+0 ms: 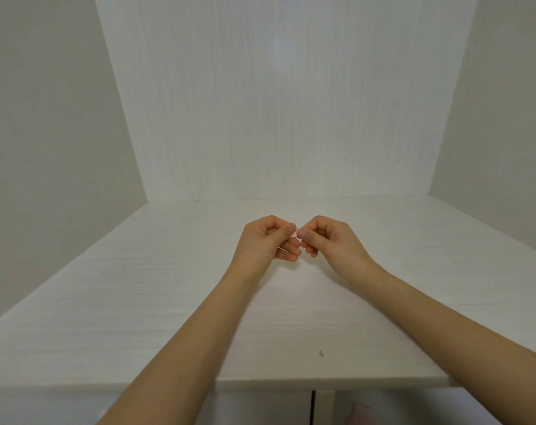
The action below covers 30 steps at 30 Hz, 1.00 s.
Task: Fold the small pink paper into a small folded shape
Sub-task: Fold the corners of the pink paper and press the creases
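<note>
Above the white wood-grain desk (168, 302), the left hand (265, 240) and right hand (331, 240) pinched the tiny pink paper (295, 233) at their twelve o'clock fingers' tips, where an uneven squeeze risked a crooked crease or a drop.

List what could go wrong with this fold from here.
1. The pink paper is almost wholly hidden between the left hand and right hand, so a crease may go crooked unseen.
2. It is pinched only at the fingertips, above the table; a slip could drop it.
3. So small a piece, pulled from both sides, might tear.
</note>
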### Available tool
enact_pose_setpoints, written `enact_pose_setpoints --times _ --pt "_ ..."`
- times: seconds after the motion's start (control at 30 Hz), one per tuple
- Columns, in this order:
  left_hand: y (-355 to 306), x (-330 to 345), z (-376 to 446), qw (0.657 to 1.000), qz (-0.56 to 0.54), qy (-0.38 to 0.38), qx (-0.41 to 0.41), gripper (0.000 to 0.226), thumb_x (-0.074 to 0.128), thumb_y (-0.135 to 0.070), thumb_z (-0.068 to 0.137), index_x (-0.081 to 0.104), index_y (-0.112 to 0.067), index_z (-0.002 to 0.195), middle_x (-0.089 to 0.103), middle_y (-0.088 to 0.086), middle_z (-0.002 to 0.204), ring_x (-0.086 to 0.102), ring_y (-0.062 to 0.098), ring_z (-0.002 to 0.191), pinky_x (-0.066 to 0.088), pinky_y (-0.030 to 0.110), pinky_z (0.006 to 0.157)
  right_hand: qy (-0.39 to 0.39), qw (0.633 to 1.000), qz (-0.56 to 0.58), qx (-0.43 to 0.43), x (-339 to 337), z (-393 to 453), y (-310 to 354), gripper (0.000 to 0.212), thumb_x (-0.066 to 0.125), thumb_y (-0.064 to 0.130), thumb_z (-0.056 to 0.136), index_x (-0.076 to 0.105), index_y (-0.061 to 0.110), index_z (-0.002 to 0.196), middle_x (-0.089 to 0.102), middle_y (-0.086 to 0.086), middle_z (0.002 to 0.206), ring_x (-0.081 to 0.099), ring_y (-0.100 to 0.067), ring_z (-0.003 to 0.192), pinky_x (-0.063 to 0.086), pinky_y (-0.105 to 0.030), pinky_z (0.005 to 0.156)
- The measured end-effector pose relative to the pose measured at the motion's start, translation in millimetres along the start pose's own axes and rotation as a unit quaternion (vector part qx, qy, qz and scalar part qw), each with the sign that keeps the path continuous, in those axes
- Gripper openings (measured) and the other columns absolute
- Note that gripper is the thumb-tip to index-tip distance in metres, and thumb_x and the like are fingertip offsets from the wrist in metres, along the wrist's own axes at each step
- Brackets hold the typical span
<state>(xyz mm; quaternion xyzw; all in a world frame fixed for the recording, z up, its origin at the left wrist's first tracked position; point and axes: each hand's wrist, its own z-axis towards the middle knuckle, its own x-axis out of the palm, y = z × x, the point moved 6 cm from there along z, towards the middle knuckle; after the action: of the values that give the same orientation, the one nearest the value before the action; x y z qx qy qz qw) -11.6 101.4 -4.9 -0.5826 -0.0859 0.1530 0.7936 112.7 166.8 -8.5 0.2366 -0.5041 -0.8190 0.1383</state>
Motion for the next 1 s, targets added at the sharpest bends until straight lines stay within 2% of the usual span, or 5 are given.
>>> enact_pose_setpoints --times 0.3,0.7,0.77,0.87,1.0 --pt "-2 3 -2 0.999 -0.035 -0.017 0.003 0.015 0.061 -0.005 0.091 0.064 0.009 0.090 0.067 0.010 0.065 0.066 0.018 0.057 0.055 0.027 0.055 -0.028 1.000 0.005 -0.012 -5 1 4 0.017 0.061 0.017 0.092 0.062 0.012 0.076 0.062 0.001 0.068 0.055 -0.007 0.059 0.046 -0.019 0.062" --pt "-1 -4 0 0.999 -0.031 -0.030 0.001 0.012 0.060 -0.004 0.091 0.065 0.006 0.087 0.067 0.013 0.067 0.065 0.017 0.054 0.054 0.025 0.055 -0.022 0.998 0.067 0.005 -6 2 1 0.013 0.061 0.016 0.092 0.065 0.009 0.082 0.063 0.000 0.073 0.058 -0.007 0.061 0.048 -0.024 0.065" --pt "-2 -6 1 0.999 -0.009 -0.040 0.002 0.012 0.060 -0.003 0.090 0.065 0.003 0.081 0.065 0.011 0.063 0.063 0.017 0.051 0.053 0.025 0.052 -0.016 1.000 0.022 -0.008 -3 2 1 0.007 0.063 0.016 0.091 0.066 0.014 0.096 0.063 0.001 0.082 0.059 -0.008 0.066 0.049 -0.021 0.064" --pt "1 -6 1 0.999 0.013 -0.039 -0.009 0.014 0.060 -0.005 0.090 0.065 0.004 0.081 0.063 0.005 0.057 0.060 0.016 0.047 0.052 0.025 0.051 0.017 0.996 -0.064 -0.053 1 0 4 0.040 0.066 0.014 0.088 0.057 0.035 0.121 0.057 0.010 0.098 0.056 -0.007 0.075 0.048 -0.016 0.071" --pt "5 -1 0 0.998 0.049 -0.018 -0.020 0.014 0.060 -0.007 0.089 0.064 0.002 0.080 0.060 0.005 0.058 0.057 0.015 0.046 0.050 0.026 0.052 0.044 0.986 -0.134 -0.092 2 -1 7 0.031 0.062 0.013 0.090 0.066 0.031 0.114 0.063 0.015 0.098 0.058 -0.007 0.085 0.042 -0.012 0.074"
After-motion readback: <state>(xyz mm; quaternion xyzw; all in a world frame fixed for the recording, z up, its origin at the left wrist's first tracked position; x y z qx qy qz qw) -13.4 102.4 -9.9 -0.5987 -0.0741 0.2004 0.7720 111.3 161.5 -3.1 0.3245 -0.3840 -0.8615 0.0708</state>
